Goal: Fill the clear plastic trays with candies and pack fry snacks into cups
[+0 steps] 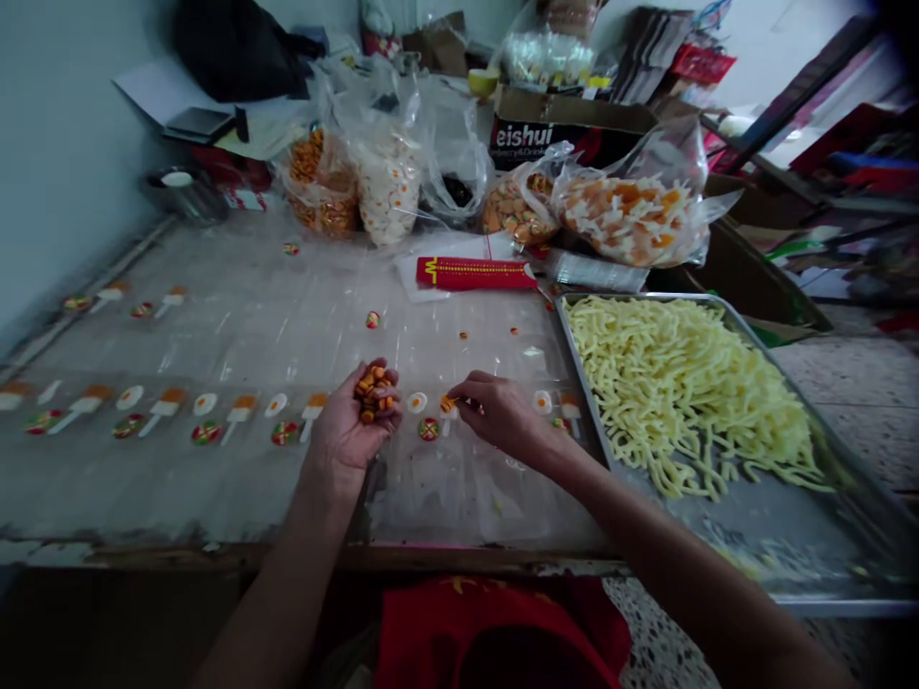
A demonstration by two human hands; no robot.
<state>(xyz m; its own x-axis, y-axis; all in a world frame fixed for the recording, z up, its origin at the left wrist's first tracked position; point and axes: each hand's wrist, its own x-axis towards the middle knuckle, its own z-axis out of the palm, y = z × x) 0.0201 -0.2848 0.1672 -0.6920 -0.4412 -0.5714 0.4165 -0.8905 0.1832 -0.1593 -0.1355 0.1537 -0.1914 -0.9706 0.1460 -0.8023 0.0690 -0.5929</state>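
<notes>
Orange pieces (374, 390), small and rounded, lie heaped in the cupped left hand (343, 429) near the centre of the frame. We see that palm turned up, its fingers curled only part way, so the heap sits in a loose cup with its upper side exposed. Just right of it, the right hand (506, 411) has thumb and fingertips drawn together in a narrow pinch, on what looks to us like one orange piece, partly hidden. If the left palm tips or its fingers loosen, we judge that pieces could roll over the side. A pinch so near the tips could also let its piece slip and land askew.

Around and below the hands we have clear plastic packaging (423, 493), where a fried-egg shape (417, 402) and a round red-and-green shape (429, 430) lie close together. A trailing finger or wrist could nudge these out of place.

At the right of the frame, the right forearm crosses the near edge of a metal tray (747, 531) in our view; we cannot tell whether they touch. An elbow swinging outward could jolt it and drag along its pale yellow strands (689, 383). Toward the top, we find a soft, filled plastic bag (628, 218); if it slumps forward, its contents could spill.
</notes>
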